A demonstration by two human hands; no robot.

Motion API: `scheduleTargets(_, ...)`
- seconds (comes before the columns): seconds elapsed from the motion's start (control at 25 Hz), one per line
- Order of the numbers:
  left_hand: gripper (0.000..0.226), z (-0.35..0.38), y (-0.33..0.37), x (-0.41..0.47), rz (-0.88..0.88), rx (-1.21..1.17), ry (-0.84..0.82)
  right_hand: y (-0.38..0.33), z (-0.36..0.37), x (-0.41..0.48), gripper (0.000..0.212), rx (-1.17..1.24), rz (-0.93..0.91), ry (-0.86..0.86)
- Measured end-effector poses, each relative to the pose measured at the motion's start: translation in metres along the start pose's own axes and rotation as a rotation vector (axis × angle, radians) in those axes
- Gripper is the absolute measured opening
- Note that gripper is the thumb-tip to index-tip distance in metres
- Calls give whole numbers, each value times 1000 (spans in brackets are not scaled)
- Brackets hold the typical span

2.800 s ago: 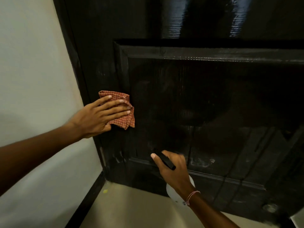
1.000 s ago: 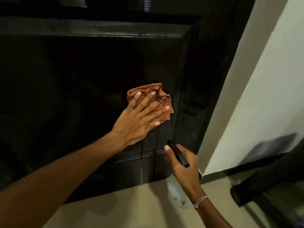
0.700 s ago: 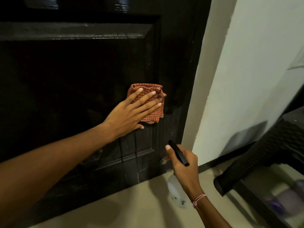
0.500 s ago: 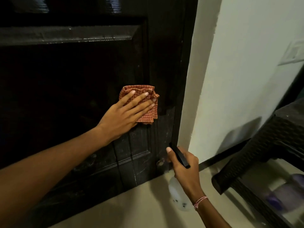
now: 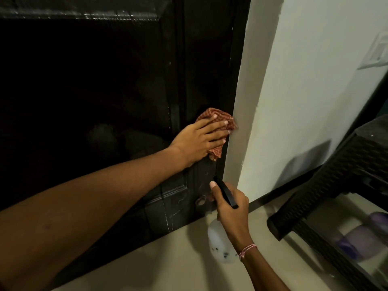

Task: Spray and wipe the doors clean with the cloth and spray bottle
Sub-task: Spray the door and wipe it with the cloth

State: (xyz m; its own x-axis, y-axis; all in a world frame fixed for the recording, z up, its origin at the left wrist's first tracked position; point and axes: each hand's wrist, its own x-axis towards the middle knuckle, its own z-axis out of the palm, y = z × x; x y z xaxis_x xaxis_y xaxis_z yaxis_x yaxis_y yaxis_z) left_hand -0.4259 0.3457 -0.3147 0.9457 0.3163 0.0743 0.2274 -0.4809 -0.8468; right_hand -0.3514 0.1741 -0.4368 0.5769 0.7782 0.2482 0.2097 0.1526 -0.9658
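Note:
A glossy black panelled door fills the left of the view. My left hand presses a red checked cloth flat against the door's right stile, close to the white wall edge, with the fingers stretched out over the cloth. Lower down, my right hand grips a spray bottle with a black trigger head and a pale translucent body. The nozzle points toward the door's lower right corner. The bottle's neck is hidden inside my fist.
A white wall stands right of the door, with a switch plate at the far right. A dark woven plastic rack holding purple items sits at lower right. Pale floor lies below the door.
My left hand has slid the cloth rightward from the door's panel to its right edge by the wall. My right hand keeps the bottle in about the same place.

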Motion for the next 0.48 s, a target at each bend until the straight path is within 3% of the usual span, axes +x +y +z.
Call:
scheduleTargets(0.36,69,6,5,10,69,6,-43,52,5,-12,50,-31,75,143)
scheduleTargets(0.48,66,5,3,6,95,15,-47,60,9,-29,40,-23,80,91)
